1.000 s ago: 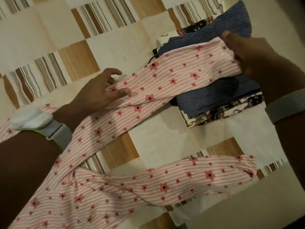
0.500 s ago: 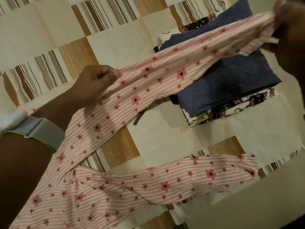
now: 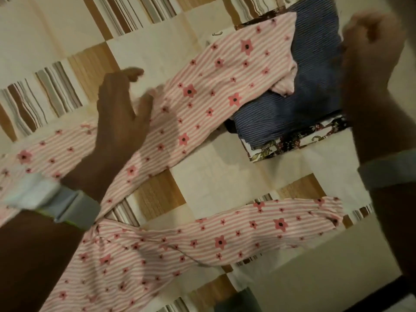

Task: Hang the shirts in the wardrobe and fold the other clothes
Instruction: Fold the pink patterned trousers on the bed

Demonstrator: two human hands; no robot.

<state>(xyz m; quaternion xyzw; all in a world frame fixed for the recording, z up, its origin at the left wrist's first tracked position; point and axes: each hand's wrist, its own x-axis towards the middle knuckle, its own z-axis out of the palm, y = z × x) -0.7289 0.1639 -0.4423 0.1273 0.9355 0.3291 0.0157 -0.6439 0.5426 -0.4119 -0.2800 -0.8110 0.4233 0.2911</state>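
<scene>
I am folding the pink flowered leggings [image 3: 202, 104] on the bedspread [image 3: 225, 176]. One leg is lying with its end draped over the folded pile [image 3: 292, 122]; the other leg is lying nearer me than that pile. My left hand [image 3: 121, 113] is hovering over the first leg, fingers released. My right hand [image 3: 369, 55] is hanging beside the pile, blurred, loosely clenched on nothing I can see. The pile looks finished; these leggings are barely begun

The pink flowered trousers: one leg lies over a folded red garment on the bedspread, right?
Not quite. In the head view, the leg of the pink flowered trousers lies over a folded blue striped garment, not a red one. It does sit on the bedspread.
</scene>
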